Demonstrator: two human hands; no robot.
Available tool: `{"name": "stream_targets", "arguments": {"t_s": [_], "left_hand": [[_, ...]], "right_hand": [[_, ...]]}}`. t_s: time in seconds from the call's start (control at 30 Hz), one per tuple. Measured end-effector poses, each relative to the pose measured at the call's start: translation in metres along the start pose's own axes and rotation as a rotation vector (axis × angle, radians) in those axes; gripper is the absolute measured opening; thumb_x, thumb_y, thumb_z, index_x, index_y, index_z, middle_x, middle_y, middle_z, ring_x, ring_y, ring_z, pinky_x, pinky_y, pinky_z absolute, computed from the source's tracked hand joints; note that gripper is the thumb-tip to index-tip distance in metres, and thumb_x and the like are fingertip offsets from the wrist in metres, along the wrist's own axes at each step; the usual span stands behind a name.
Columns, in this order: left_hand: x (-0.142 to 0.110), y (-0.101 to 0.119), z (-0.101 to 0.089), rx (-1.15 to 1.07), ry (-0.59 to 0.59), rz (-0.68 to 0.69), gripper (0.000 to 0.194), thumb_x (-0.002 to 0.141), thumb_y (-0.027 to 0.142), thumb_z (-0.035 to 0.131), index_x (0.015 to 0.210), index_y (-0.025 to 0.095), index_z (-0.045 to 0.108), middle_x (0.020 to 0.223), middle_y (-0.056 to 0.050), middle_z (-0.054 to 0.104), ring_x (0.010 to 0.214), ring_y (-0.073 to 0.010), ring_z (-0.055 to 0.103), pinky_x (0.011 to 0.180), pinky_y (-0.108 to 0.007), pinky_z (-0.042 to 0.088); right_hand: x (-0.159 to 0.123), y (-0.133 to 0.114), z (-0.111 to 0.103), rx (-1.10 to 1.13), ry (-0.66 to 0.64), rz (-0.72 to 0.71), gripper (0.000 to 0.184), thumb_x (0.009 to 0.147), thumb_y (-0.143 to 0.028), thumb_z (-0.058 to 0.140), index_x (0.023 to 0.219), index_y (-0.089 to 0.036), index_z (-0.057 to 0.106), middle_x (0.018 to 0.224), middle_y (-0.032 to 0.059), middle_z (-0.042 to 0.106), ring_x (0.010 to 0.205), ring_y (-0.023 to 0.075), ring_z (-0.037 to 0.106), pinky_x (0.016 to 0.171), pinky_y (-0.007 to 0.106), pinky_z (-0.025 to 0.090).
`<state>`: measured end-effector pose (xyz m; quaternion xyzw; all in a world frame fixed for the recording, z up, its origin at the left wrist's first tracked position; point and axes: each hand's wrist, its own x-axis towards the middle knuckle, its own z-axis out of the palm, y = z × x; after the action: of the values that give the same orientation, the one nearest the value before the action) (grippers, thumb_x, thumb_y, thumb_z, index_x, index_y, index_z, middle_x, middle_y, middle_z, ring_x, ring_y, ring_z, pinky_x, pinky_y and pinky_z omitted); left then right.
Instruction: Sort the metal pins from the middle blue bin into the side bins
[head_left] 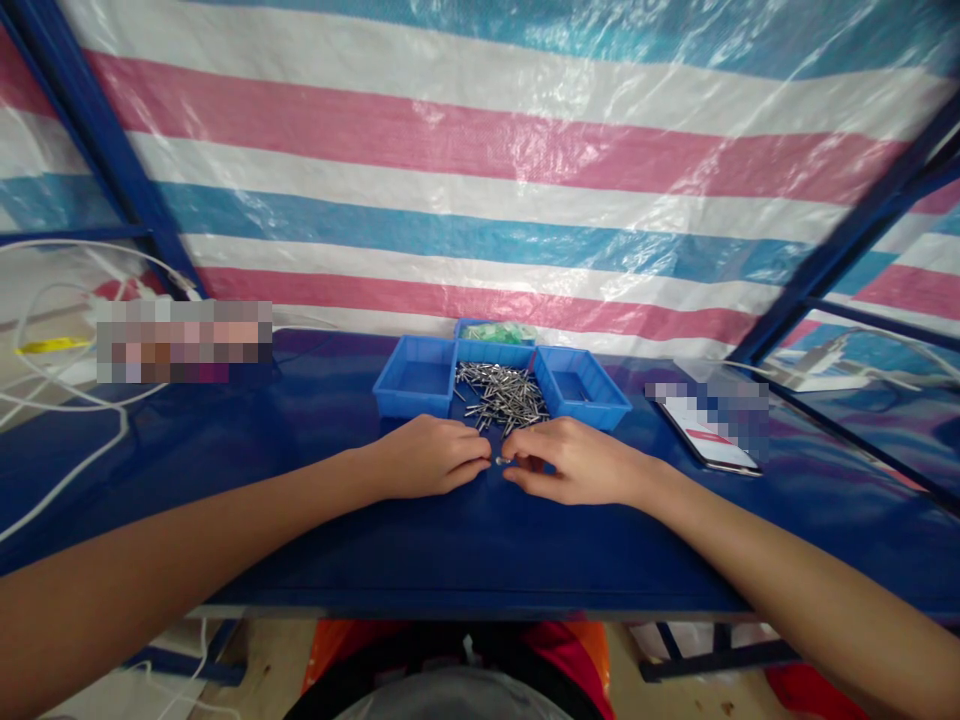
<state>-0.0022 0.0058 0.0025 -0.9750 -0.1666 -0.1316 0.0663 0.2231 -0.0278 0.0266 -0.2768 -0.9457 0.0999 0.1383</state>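
My left hand (439, 455) rests low over the blue table, its thumb and fingers pressed together; whatever they grip, if anything, is hidden. Facing it, almost fingertip to fingertip, my right hand (574, 460) is curled in a pinch. At its fingertips shows a small shiny metal piece (501, 460), too small to tell its exact kind. Just beyond both hands lies a heap of thin silver rivet-like metal pins (506, 395), spilling from a blue bin (496, 354) onto the table.
Flanking the heap are a left blue bin (412, 405) and a right blue bin (592, 412). A further bin behind holds a green plastic bag (495, 332). A phone (709, 440) lies to the right. White cables (112, 440) trail at the left. Striped sheeting (480, 190) closes the back.
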Motion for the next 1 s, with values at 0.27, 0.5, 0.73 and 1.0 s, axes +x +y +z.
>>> {"name": "stream_targets", "arguments": {"t_s": [0.27,0.5,0.73,1.0], "left_hand": [[-0.0002,-0.0012,0.0003,0.028,-0.004,0.012,0.019,0.094,0.024,0.044,0.089,0.017,0.06,0.08,-0.002,0.064,0.073,-0.0144,0.06,0.065,-0.024,0.042],[-0.0002,-0.0015,0.0002,0.068,0.009,-0.002,0.018,0.092,0.024,0.044,0.083,0.017,0.058,0.074,-0.001,0.061,0.069,-0.0137,0.058,0.06,-0.024,0.04],[0.0001,0.0004,-0.0071,0.06,0.03,-0.045,0.014,0.088,0.022,0.046,0.076,0.018,0.052,0.07,0.0,0.06,0.064,-0.0131,0.056,0.058,-0.024,0.036],[-0.0002,0.0019,-0.0072,0.178,0.138,0.039,0.027,0.095,0.029,0.038,0.078,0.017,0.055,0.068,-0.001,0.059,0.064,-0.0141,0.054,0.058,-0.026,0.036]], "right_hand": [[-0.0015,-0.0002,0.0003,-0.027,0.018,-0.045,0.018,0.093,-0.029,0.047,0.095,-0.015,0.058,0.072,0.0018,0.06,0.062,0.0114,0.055,0.061,0.023,0.039],[0.0,0.0009,-0.0005,-0.09,0.029,-0.046,0.021,0.094,-0.025,0.042,0.091,-0.015,0.06,0.073,0.0029,0.06,0.063,0.0118,0.055,0.062,0.024,0.038],[0.0008,0.0016,-0.0042,-0.112,-0.037,0.02,0.018,0.093,-0.022,0.042,0.087,-0.015,0.058,0.073,0.0024,0.059,0.065,0.0117,0.054,0.062,0.023,0.036],[0.0018,0.001,-0.0004,-0.13,-0.093,0.019,0.014,0.092,-0.019,0.046,0.085,-0.015,0.058,0.074,0.0026,0.06,0.066,0.0118,0.055,0.063,0.023,0.036]]}}
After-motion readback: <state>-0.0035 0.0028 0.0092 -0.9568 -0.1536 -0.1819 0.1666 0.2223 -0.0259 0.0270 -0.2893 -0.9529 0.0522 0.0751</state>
